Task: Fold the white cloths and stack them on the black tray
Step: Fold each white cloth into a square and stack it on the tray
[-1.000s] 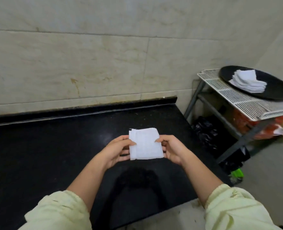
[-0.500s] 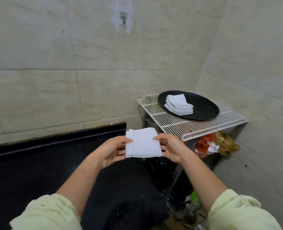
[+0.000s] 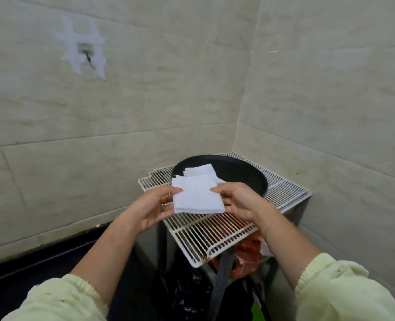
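Carried away from the black counter (image 3: 25, 276) since a second ago and brought across to the wire rack (image 3: 210, 235), with the folded cloth (image 3: 196, 196) now held in the air at the 7 o'clock edge of the black tray (image 3: 243, 174). Pinched on both sides: at 9 o'clock by the left hand (image 3: 155, 205), at 3 o'clock by the right hand (image 3: 240, 200), thumbs on top and fingers curled beneath, clamped on the fabric.

To finish well, probably: keep both pinches level so as to hold the fold closed; carry on toward 12 o'clock, over the stack (image 3: 202, 169) lying on the tray; square up with the pile before lowering; let go only once flat. Beware of a lopsided pile, already a little fanned by the look of it.

Around: white open wire shelving, fine under a tray, poor for a loose cloth; red packaging (image 3: 248, 256) and a black bag (image 3: 187, 297) underneath, at 5 and 6 o'clock; pale tiled wall (image 3: 145, 107) cornering at 1 o'clock; a taped patch (image 3: 83, 48) at 10 o'clock.
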Tool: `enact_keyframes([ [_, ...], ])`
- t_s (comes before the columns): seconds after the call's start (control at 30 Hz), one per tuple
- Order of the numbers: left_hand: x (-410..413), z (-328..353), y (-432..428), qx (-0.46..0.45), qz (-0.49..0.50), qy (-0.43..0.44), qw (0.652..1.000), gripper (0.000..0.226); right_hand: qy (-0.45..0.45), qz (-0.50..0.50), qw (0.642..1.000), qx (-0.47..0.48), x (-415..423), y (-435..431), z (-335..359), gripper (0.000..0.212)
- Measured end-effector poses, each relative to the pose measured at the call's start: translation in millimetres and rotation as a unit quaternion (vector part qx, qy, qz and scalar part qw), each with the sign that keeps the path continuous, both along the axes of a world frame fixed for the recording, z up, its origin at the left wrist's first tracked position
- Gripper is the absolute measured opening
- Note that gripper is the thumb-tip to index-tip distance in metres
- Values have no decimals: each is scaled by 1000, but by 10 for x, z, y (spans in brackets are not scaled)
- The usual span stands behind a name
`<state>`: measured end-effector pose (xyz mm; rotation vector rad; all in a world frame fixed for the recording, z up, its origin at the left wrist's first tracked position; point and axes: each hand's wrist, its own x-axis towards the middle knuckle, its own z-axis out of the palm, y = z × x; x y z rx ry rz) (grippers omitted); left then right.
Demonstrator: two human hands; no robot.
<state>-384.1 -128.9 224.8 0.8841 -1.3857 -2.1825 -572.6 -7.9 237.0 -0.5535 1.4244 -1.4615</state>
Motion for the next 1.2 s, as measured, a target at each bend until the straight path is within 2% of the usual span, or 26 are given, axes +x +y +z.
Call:
enact_keyframes([
  [0.4, -1340, 348, -314, -60, -1, -15, 998, 12, 71, -14, 997, 2, -1404, -423, 291, 18],
  [0.5, -1668, 383, -338, -84, 18, -34, 996, 15, 84, -17, 996, 11, -1764, -481, 318, 15],
  [0.67, -2252, 359, -285, -130, 72, -75, 986, 18, 130, -11, 991, 39, -2330, -557, 252, 24],
  [0.73, -2435, 295, -270, -143, 112, -99, 978, 31, 148, -4, 987, 58, -2488, -576, 175, 20],
  [0.83, -2613, 173, -270, -194, 139, -170, 956, 52, 158, 12, 984, 77, -2635, -622, 31, 19],
  [1.0, -2780, 7, -299, -314, 118, -328, 883, 67, 204, 42, 974, 89, -2754, -735, -185, 13],
  [1.2, -2851, -97, -301, -375, 93, -410, 826, 57, 269, 69, 955, 100, -2771, -805, -338, 14],
])
